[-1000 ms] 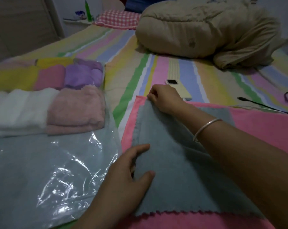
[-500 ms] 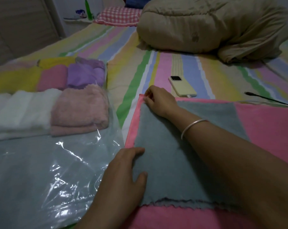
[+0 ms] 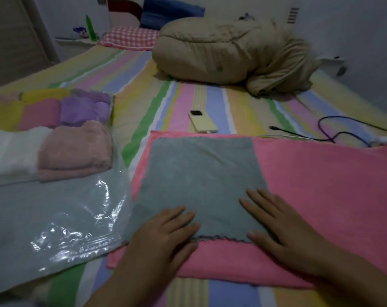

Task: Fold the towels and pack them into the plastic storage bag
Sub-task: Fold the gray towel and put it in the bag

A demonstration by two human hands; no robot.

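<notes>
A grey towel (image 3: 201, 178) lies folded flat on top of a spread pink towel (image 3: 321, 191) on the bed. My left hand (image 3: 161, 240) rests flat with straight fingers on the grey towel's near left corner. My right hand (image 3: 283, 229) lies flat on its near right corner. To the left, the clear plastic storage bag (image 3: 55, 218) lies flat and holds folded towels at its far end: a dusty pink one (image 3: 77, 149), a white one (image 3: 12, 151), a purple one (image 3: 86, 107), plus rose and yellow ones behind.
A cream phone (image 3: 202, 121) lies on the striped sheet (image 3: 143, 89) just beyond the pink towel, and a black cable (image 3: 334, 134) runs off to the right. A bunched beige duvet (image 3: 232, 54) and a checked pillow (image 3: 130, 37) fill the far end of the bed.
My right hand has left the grey towel's far left corner and come back to its near right corner. My left hand shifted onto the near edge. The view has tilted up.
</notes>
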